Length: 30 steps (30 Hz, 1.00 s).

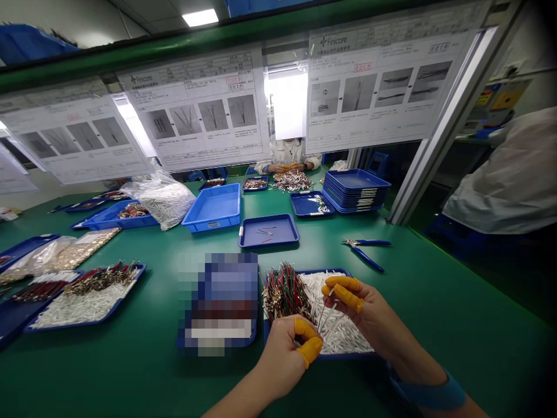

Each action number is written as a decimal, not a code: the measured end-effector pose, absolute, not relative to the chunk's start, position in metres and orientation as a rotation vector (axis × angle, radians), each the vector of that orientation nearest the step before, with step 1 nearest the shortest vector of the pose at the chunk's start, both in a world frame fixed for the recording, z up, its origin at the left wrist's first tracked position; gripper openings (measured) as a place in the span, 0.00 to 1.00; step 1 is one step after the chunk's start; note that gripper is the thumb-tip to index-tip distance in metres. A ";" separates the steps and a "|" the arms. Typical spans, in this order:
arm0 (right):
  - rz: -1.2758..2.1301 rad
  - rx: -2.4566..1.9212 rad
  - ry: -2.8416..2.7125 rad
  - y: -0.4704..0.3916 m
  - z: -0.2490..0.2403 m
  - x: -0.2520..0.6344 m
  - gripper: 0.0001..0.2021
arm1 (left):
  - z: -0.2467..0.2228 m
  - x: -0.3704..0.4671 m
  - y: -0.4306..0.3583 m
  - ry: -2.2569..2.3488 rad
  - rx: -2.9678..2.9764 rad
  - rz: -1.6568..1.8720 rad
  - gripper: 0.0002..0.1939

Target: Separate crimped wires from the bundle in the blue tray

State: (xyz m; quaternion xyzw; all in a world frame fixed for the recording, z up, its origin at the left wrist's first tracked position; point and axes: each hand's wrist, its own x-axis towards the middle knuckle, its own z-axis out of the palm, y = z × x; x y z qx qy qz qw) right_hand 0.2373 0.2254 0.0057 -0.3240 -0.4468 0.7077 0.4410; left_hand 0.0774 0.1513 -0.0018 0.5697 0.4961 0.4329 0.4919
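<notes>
Both hands are above a blue tray (324, 355) of loose white tubes (348, 334). My left hand (287, 351), with yellow finger cots on thumb and forefinger, pinches the lower end of a few thin wires (321, 318). At their upper end my right hand (368, 310), also in yellow finger cots, is closed on a small white tube (331, 292). Whether a wire runs inside that tube is too small to tell. A bundle of red, green and black wires (287, 290) with metal ends lies at the tray's left side, just beyond my left hand.
Blue-handled cutters (368, 252) lie to the right. A shallow tray (270, 232) with a few wires stands ahead, near a deeper blue bin (213, 208) and stacked trays (355, 188). A pixelated tray (221, 302) is on the left. Across the table sits a person (289, 154).
</notes>
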 end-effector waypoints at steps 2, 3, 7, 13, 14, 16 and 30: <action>1.755 -0.802 -1.121 0.225 0.005 0.237 0.12 | -0.002 0.077 0.151 1.202 1.386 1.045 0.06; 1.753 -0.799 -1.128 0.225 0.004 0.237 0.12 | -0.002 0.076 0.151 1.202 1.387 1.042 0.06; 1.742 -0.814 -1.127 0.224 0.008 0.236 0.13 | -0.001 0.077 0.152 1.209 1.384 1.041 0.06; 1.486 -1.029 -1.200 0.233 0.008 0.241 0.18 | -0.003 0.075 0.152 1.224 1.416 1.166 0.05; 1.437 -1.053 -1.290 0.234 0.005 0.242 0.17 | -0.003 0.074 0.152 1.227 1.406 1.197 0.05; 1.315 -1.111 -1.503 0.236 -0.002 0.244 0.16 | -0.005 0.073 0.152 1.224 1.384 1.240 0.04; 0.847 -1.333 -2.291 0.239 0.005 0.267 0.08 | -0.004 0.070 0.153 1.209 1.332 1.261 0.04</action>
